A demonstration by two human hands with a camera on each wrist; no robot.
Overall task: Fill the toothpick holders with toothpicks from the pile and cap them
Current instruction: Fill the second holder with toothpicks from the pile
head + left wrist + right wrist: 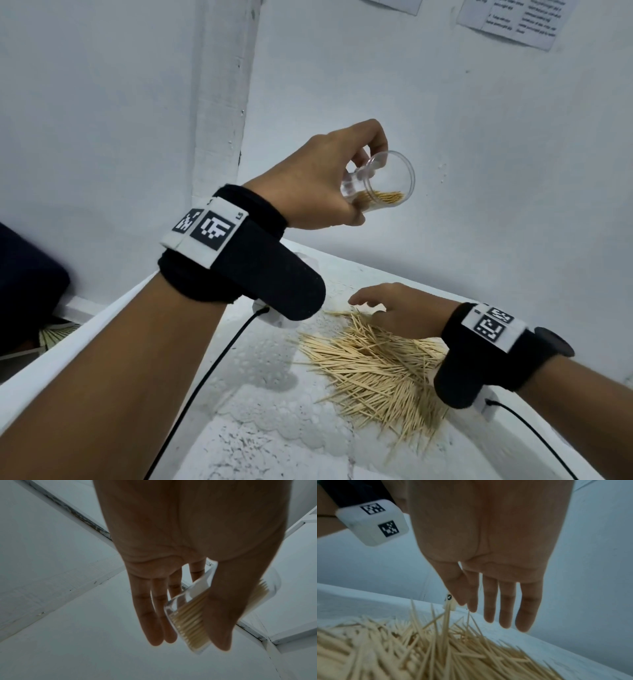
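My left hand (322,181) is raised well above the table and grips a clear plastic toothpick holder (388,181), tilted with its open mouth toward me. A small bunch of toothpicks (385,197) lies along its lower side. In the left wrist view the thumb (223,615) and fingers clamp the holder (181,616) by its wall. A big loose pile of toothpicks (376,370) covers the white table. My right hand (397,306) hovers palm down just over the pile's far end. In the right wrist view this right hand (488,547) has straight fingers above the pile (419,649), and it grips nothing that I can make out.
The white table (260,428) stands in a corner of white walls, with its far edge close behind the pile. A dark object (27,291) sits off the left edge. Black cables (205,377) hang from both wrist units.
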